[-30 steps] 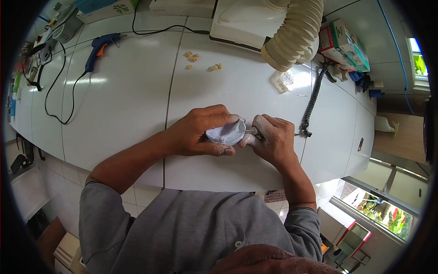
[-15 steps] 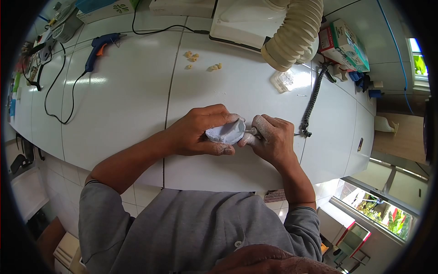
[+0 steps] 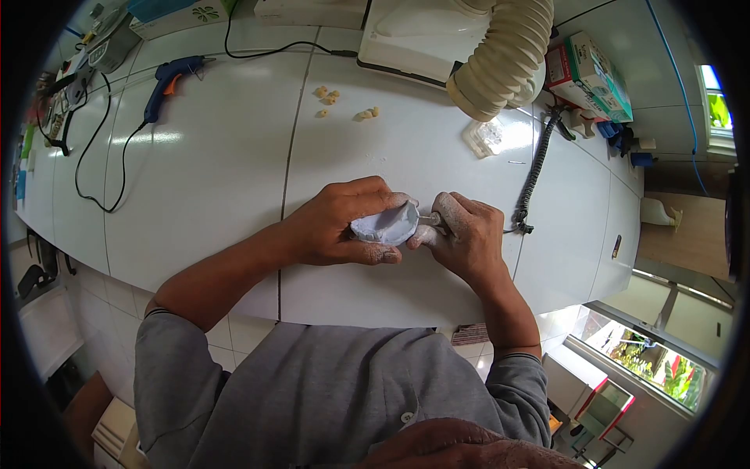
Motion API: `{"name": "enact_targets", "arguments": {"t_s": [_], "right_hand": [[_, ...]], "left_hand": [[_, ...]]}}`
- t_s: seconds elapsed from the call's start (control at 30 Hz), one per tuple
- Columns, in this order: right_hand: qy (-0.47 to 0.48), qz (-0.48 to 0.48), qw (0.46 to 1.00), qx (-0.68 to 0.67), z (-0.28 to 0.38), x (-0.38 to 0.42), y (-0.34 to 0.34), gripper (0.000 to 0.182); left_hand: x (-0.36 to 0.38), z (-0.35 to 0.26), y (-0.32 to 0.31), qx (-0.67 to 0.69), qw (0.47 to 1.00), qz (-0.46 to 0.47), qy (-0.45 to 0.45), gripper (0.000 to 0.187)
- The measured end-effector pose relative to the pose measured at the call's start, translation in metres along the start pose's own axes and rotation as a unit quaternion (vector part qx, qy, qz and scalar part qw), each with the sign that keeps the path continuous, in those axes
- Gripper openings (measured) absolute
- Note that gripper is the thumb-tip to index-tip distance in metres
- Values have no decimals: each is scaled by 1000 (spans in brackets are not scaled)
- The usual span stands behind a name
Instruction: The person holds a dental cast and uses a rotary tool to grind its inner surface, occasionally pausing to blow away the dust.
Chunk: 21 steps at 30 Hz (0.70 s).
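A pale blue-white hollow piece (image 3: 387, 225), like a plaster cast, is gripped between the thumb and fingers of my left hand (image 3: 344, 223). Its rim faces up. My right hand (image 3: 467, 230) is closed around a slim metal tool (image 3: 430, 220), whose tip reaches the right side of the piece. White powder coats the fingers of both hands. Both hands are over the near part of the white tiled table (image 3: 375, 293).
Small yellowish pieces (image 3: 332, 98) lie beyond my hands. A blue glue gun (image 3: 166, 82) with a cord is at the left. A ribbed hose (image 3: 504, 59), a clear container (image 3: 483, 138), a black coiled cord (image 3: 537, 172) and a box (image 3: 590, 74) are at the right.
My right thumb and the tool have shifted very slightly at the edge of the piece. Both hands keep their hold.
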State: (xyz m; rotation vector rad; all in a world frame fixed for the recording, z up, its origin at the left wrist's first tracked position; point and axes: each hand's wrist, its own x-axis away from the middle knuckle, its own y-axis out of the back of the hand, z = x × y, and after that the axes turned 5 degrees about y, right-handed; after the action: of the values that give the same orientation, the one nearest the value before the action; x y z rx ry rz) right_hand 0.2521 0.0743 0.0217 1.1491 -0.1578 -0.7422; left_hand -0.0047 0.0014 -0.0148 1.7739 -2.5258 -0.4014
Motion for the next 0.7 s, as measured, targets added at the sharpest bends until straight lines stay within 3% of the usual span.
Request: {"name": "enact_targets", "arguments": {"t_s": [0.7], "right_hand": [[1,2,1000,-1,-1,1,-1,61]], "left_hand": [[0,-1,0,2,1000,1,1,77]]}}
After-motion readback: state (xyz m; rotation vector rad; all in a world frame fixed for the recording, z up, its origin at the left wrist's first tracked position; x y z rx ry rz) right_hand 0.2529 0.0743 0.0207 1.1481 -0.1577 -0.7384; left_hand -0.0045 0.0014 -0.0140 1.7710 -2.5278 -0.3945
